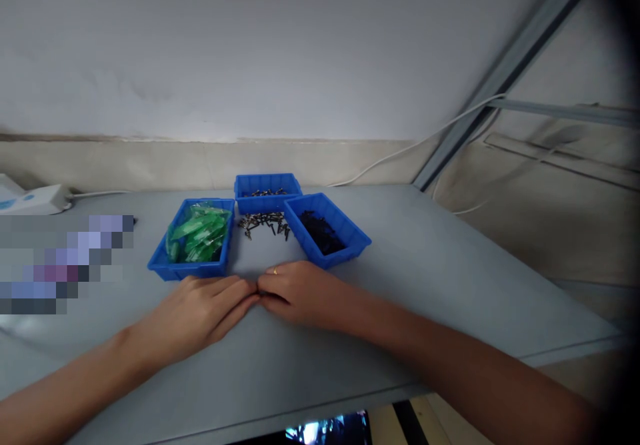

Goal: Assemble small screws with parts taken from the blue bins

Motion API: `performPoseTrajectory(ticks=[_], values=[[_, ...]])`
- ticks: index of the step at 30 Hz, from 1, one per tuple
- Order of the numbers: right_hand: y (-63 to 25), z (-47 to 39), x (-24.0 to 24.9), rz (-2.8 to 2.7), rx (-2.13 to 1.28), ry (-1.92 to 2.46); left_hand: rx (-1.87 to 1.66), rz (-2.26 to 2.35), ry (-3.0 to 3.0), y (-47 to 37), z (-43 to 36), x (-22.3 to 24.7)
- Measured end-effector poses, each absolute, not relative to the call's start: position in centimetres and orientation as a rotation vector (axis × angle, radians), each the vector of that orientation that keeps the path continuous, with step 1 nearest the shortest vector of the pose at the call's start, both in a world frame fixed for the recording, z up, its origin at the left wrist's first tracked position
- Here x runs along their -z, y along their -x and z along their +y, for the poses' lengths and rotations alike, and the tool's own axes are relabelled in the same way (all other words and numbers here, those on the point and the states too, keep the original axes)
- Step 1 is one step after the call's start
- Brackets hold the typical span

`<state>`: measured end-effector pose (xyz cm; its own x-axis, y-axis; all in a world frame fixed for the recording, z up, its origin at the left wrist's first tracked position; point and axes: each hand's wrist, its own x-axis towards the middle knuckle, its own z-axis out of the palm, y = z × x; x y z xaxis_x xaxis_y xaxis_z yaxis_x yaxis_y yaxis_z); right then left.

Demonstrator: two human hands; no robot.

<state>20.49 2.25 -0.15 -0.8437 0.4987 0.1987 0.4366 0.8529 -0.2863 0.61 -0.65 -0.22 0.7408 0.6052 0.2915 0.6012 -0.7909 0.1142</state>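
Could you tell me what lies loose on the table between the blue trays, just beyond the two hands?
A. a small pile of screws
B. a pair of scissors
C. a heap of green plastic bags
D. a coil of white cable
A: a small pile of screws lies on the bare grey table between the trays, beyond the left hand and right hand; the green bags sit inside the left blue tray.

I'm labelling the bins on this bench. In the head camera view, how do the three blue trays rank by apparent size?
1. Tray with green pieces and tray with dark parts: look about alike, so no ranking between them.
2. Back tray with screws: looks smallest, though it sits farther from the camera.
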Motion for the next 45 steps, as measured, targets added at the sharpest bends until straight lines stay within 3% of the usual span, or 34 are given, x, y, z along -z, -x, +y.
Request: performPoseTrajectory(ticks=[13, 27, 37, 45], values=[[-20.7, 1.8, -1.0, -2.668, -0.563, 0.852, -0.167, 1.175, -2.911, -0.5, -0.3, 0.3], [-20.9, 2.0, -1.3, -2.734, -0.396, 0.956, -0.418, 1.197, -2.888, -0.2, -0.2, 0.7], [-20.6, 1.8, -0.7, -2.745, -0.474, 0.861, -0.514, 0.932, -3.025, -0.9, -0.6, 0.3], [-20.7, 1.6, -1.4, -2.594, -0.627, 1.018, -0.245, 1.171, -2.894, -0.6, -0.3, 0.2]])
